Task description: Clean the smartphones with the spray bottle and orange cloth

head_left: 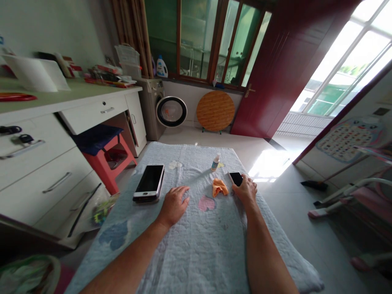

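Note:
My left hand (174,205) lies on the quilted cloth (196,249) that covers the table, its fingers stretched out and nothing in them. To its left rests a stack of phones, with a white-framed phone (150,180) on top. At the table's right side, my right hand (246,189) grips a smaller phone (235,178) by its edges, thumb on the near side. That phone's screen is dark and faces up. Between my hands sits a crumpled orange cloth (219,187). Behind it stands a small spray bottle (215,163), upright.
A red stool (112,161) and white drawers (52,171) stand left of the table. Farther back are a washing machine (151,106) with its door swung open and a round wooden tabletop (215,111). A pink-and-white chair frame (343,202) is at the right.

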`<state>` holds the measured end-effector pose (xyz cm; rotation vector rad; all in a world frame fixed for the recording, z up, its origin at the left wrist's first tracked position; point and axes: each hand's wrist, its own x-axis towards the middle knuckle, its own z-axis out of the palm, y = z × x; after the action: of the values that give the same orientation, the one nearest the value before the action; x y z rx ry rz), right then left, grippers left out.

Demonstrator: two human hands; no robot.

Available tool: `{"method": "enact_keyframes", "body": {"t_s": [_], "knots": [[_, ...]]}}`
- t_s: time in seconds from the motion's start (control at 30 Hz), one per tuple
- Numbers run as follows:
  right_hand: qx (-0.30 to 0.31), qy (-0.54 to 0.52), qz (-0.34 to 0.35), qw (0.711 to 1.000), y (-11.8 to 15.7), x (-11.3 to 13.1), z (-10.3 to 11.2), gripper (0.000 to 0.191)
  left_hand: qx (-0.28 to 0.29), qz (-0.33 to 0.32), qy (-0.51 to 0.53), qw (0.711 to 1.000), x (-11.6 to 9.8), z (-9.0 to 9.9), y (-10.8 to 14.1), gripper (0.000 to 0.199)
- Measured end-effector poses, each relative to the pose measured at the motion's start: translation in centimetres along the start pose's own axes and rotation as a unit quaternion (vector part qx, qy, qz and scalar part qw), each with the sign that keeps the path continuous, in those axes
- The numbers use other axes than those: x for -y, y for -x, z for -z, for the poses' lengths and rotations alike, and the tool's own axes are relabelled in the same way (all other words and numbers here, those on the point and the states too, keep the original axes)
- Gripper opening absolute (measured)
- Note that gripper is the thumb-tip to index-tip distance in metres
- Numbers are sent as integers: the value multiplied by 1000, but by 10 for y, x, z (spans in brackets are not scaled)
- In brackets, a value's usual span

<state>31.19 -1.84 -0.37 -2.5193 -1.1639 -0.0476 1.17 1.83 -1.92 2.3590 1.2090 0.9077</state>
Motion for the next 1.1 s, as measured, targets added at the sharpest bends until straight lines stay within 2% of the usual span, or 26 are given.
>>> {"method": "enact_keyframes", "body": {"t_s": [0.43, 0.57, 0.63, 0.7, 0.77, 0.87, 0.97, 1.03, 1.1], "knots": [[23, 7, 2, 1000, 3, 2, 1, 67, 9, -16, -30, 999, -2, 0, 1, 33], [-21, -16, 7, 1000, 4, 6, 4, 65, -12, -48, -54, 997, -8, 7, 0, 33], [-66, -52, 52, 995, 5, 12, 4, 59, -29, -66, -67, 995, -13, 12, 0, 32], [-91, -95, 142, 981, 9, 20, 2, 49, -51, -82, -78, 992, -18, 19, 0, 32], [-84, -127, 233, 960, 15, 30, -1, 35, -77, -93, -89, 989, -23, 27, -1, 32], [-60, -130, 288, 947, 27, 43, -5, 23, -125, -103, -119, 980, -23, 41, -5, 31], [-45, -105, 286, 951, 37, 51, -5, 26, -186, -68, -163, 966, -14, 58, -11, 29], [-23, -78, 276, 958, 41, 53, -6, 28, -214, -14, -198, 956, -6, 69, -16, 31], [4, -48, 262, 964, 43, 53, -7, 34, -217, 71, -240, 944, 1, 77, -19, 44]]}}
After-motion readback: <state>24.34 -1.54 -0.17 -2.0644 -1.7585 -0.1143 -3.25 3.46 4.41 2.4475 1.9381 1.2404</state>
